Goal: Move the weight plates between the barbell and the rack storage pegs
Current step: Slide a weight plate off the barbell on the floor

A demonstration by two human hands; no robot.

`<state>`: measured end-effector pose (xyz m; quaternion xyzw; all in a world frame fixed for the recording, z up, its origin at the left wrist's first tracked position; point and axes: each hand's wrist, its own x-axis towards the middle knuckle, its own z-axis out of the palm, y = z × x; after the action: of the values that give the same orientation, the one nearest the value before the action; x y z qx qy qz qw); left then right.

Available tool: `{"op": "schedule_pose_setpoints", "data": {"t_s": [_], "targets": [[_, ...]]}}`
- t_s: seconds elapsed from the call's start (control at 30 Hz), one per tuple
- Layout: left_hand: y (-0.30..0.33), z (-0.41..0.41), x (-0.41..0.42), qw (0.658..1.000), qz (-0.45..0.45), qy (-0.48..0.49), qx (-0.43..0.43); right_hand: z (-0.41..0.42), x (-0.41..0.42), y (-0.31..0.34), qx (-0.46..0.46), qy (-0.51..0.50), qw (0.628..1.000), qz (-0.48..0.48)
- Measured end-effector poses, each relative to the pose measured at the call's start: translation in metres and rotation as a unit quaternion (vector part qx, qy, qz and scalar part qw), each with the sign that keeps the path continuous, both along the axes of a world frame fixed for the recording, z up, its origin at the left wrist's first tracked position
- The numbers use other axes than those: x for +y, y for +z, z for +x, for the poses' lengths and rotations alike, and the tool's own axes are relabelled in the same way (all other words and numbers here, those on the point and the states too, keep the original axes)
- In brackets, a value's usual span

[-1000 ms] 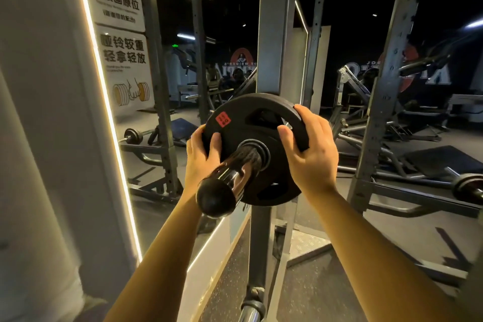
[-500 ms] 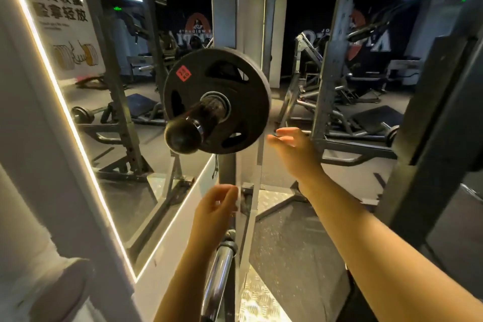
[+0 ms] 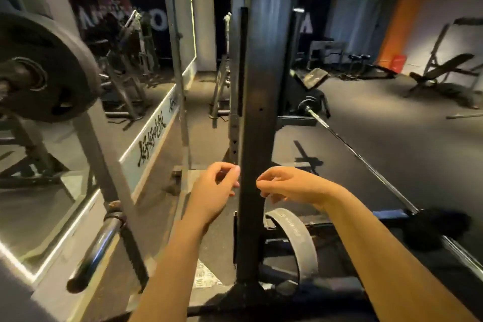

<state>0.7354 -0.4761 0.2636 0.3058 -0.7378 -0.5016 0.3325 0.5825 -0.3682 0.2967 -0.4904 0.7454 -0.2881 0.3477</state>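
A black weight plate [image 3: 52,68] hangs on the upper storage peg at the far left, with no hand on it. Below it a bare chrome peg [image 3: 96,248] sticks out toward me. My left hand [image 3: 214,191] and my right hand [image 3: 290,185] hover on either side of the dark rack upright [image 3: 258,112], fingers loosely curled and holding nothing. A grey plate [image 3: 295,232] stands on edge low behind the upright, just under my right hand. A barbell [image 3: 366,162] runs along the floor area at the right.
A mirror wall [image 3: 146,86] with a lit edge lines the left side. An incline bench [image 3: 444,70] and other gym frames stand at the back right on the dark rubber floor [image 3: 392,112]. The rack's base bars cross in front of my feet.
Both hands have left the black plate, which stays on its peg. My view has swung right, and my hands have dropped to either side of the rack upright.
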Motion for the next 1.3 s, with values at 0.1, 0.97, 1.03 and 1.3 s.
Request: {"op": "schedule_pose_setpoints", "data": {"t_s": [0.1, 0.97, 1.03, 1.3], "targets": [[-0.03, -0.069, 0.071, 0.997, 0.031, -0.067, -0.032, -0.062, 0.083, -0.024, 0.006, -0.076, 0.997, 0.005], [-0.193, -0.504, 0.303, 0.963, 0.171, -0.117, -0.17, -0.448, 0.376, -0.187, 0.032, -0.343, 0.919, 0.193], [-0.198, -0.535, 0.306, 0.962, 0.179, -0.116, -0.172, -0.484, 0.383, -0.194, 0.052, -0.341, 0.913, 0.218], [-0.207, -0.62, 0.298, 0.947, 0.154, -0.126, -0.253, -0.579, 0.39, -0.23, 0.033, -0.292, 0.923, 0.247]]}}
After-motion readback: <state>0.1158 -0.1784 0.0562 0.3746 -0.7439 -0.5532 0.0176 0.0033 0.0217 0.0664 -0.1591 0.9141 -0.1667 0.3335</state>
